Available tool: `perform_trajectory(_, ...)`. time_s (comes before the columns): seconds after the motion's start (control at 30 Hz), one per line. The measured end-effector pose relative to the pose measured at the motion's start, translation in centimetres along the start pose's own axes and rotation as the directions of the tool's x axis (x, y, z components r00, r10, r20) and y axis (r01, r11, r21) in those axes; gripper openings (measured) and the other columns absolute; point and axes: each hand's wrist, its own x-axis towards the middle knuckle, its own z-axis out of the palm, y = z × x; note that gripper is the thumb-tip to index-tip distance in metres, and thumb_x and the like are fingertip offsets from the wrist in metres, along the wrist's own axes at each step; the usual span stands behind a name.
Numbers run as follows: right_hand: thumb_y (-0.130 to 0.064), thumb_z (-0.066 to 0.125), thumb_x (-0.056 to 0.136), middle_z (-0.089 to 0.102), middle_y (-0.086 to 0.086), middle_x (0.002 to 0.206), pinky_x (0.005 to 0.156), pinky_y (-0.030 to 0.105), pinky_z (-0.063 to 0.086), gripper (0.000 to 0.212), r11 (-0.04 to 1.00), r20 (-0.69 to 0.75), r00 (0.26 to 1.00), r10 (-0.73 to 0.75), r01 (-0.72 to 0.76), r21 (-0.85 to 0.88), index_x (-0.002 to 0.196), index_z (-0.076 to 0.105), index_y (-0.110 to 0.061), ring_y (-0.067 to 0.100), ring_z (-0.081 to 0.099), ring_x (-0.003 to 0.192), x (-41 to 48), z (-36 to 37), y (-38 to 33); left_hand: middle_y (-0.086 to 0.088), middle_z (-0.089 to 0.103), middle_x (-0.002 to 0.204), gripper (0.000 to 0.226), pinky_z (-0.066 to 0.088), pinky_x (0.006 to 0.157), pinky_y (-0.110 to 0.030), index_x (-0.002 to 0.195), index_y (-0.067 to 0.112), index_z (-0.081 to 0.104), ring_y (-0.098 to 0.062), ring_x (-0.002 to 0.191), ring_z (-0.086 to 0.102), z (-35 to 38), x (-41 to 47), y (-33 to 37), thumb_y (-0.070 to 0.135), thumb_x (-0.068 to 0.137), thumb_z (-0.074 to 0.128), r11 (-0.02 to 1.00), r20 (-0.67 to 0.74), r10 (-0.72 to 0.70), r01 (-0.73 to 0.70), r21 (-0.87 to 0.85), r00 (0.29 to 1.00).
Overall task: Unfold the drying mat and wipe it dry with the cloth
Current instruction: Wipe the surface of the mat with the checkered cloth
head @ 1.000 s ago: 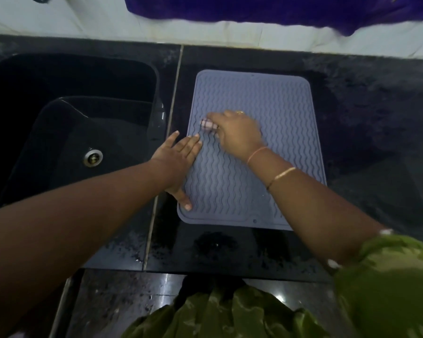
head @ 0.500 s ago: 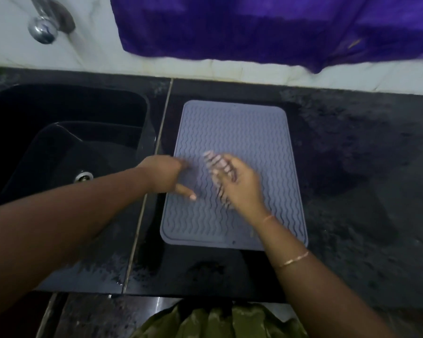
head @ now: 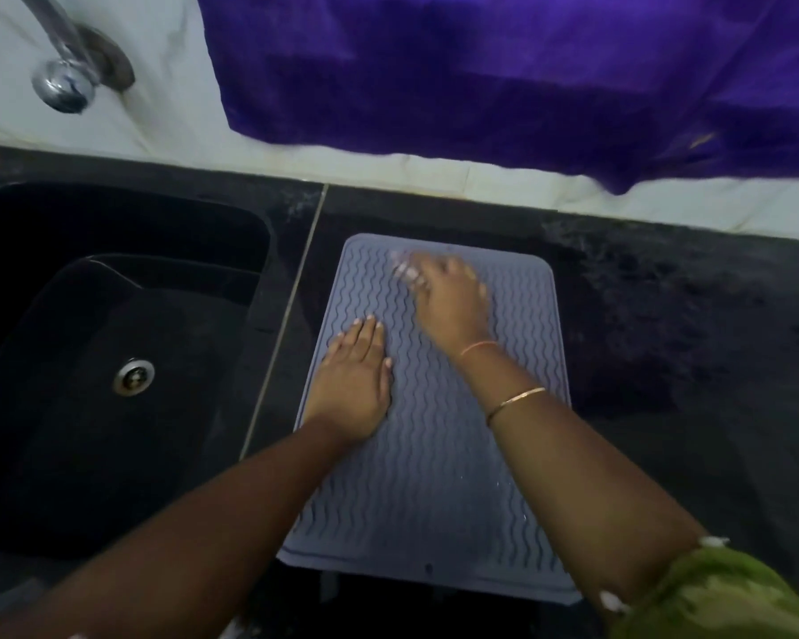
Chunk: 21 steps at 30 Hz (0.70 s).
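The grey drying mat [head: 434, 477] with a wavy ribbed pattern lies unfolded and flat on the black counter [head: 693, 343], beside the sink. My left hand [head: 356, 380] rests palm down on the mat's left side, fingers pointing away from me. Over the mat's far part is my right hand [head: 448, 306], palm down and blurred by motion; I see nothing in it. A purple cloth [head: 503, 71] hangs against the white wall behind the counter, apart from both hands. A few water drops glint on the mat's near right part.
To the left of the mat is a black sink [head: 88, 454] with a metal drain [head: 134, 376]. A chrome tap [head: 63, 80] juts from the wall above it. Green clothing shows at the bottom right edge.
My right hand has slid from the mat's middle toward its far edge. My left hand has moved from the mat's left edge to lie flat on it. The view has tilted up.
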Motion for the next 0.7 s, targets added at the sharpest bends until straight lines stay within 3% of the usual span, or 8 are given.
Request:
perform_trajectory(0.07, -0.016, 0.047, 0.085, 0.052, 0.014, 0.118, 0.092, 0.049, 0.032, 0.046, 0.982, 0.106, 0.994, -0.018, 0.037, -0.185, 0.128, 0.047, -0.032, 0.036, 0.046, 0.111, -0.9, 2.3, 0.2, -0.009, 0.017, 0.157, 0.054, -0.001, 0.117, -0.03, 0.149, 0.007, 0.017, -0.02, 0.146, 0.012, 0.2, 0.1, -0.1, 0.029, 0.1, 0.023, 1.0, -0.01, 0.005, -0.005, 0.008, 1.0)
perform_trajectory(0.13, -0.014, 0.046, 0.082, 0.051, 0.016, 0.119, 0.089, 0.049, 0.033, 0.05, 0.962, 0.097, 0.994, -0.047, 0.071, -0.265, 0.129, 0.046, -0.032, 0.037, 0.045, 0.108, 0.3, 2.9, 0.9, -0.01, 0.018, 0.157, 0.055, -0.003, 0.117, -0.029, 0.149, 0.006, 0.018, -0.02, 0.146, 0.013, 0.1, 0.1, 0.0, 0.03, 0.099, 0.02, 1.0, -0.015, 0.007, -0.006, 0.024, 1.0)
perform_trajectory(0.23, -0.011, 0.049, 0.082, 0.049, 0.017, 0.121, 0.086, 0.048, 0.037, 0.05, 0.958, 0.082, 0.996, -0.033, 0.055, -0.281, 0.128, 0.046, -0.031, 0.038, 0.045, 0.107, 5.0, 2.7, 2.9, -0.009, 0.018, 0.157, 0.058, -0.005, 0.116, -0.028, 0.149, 0.007, 0.018, -0.019, 0.146, 0.011, 0.1, 0.0, 0.0, 0.033, 0.097, 0.016, 0.999, -0.013, 0.008, -0.008, 0.036, 1.0)
perform_trajectory(0.37, -0.013, 0.05, 0.086, 0.053, 0.017, 0.111, 0.081, 0.049, 0.047, 0.041, 0.982, 0.18, 0.983, -0.028, 0.06, -0.18, 0.125, 0.048, -0.028, 0.039, 0.051, 0.102, 8.0, 1.4, 4.6, -0.008, 0.016, 0.158, 0.055, -0.006, 0.116, -0.028, 0.149, 0.007, 0.018, -0.018, 0.146, 0.009, -0.1, 0.1, 0.1, 0.031, 0.099, 0.02, 1.0, -0.018, 0.005, -0.005, 0.014, 1.0)
perform_trajectory(0.57, -0.009, 0.056, 0.077, 0.052, 0.011, 0.122, 0.09, 0.047, 0.039, 0.054, 0.965, 0.254, 0.961, -0.114, 0.168, -0.203, 0.125, 0.051, -0.033, 0.034, 0.048, 0.112, -0.6, 0.1, 1.4, -0.008, 0.014, 0.158, 0.054, -0.008, 0.117, -0.028, 0.149, 0.008, 0.015, -0.017, 0.147, 0.007, -0.5, 0.1, 0.5, 0.028, 0.1, 0.025, 0.999, 0.001, -0.014, 0.014, 0.034, 1.0)
perform_trajectory(0.7, -0.011, 0.069, 0.063, 0.061, 0.009, 0.098, 0.07, 0.042, 0.046, 0.054, 0.961, 0.217, 0.969, -0.119, 0.167, -0.219, 0.113, 0.061, -0.031, 0.031, 0.058, 0.087, -7.9, -1.2, 0.2, -0.007, 0.011, 0.159, 0.057, -0.004, 0.12, -0.035, 0.15, 0.009, 0.015, -0.018, 0.147, 0.004, -0.5, 0.2, 0.4, 0.027, 0.098, 0.028, 0.998, 0.03, -0.012, 0.011, 0.061, 0.999)
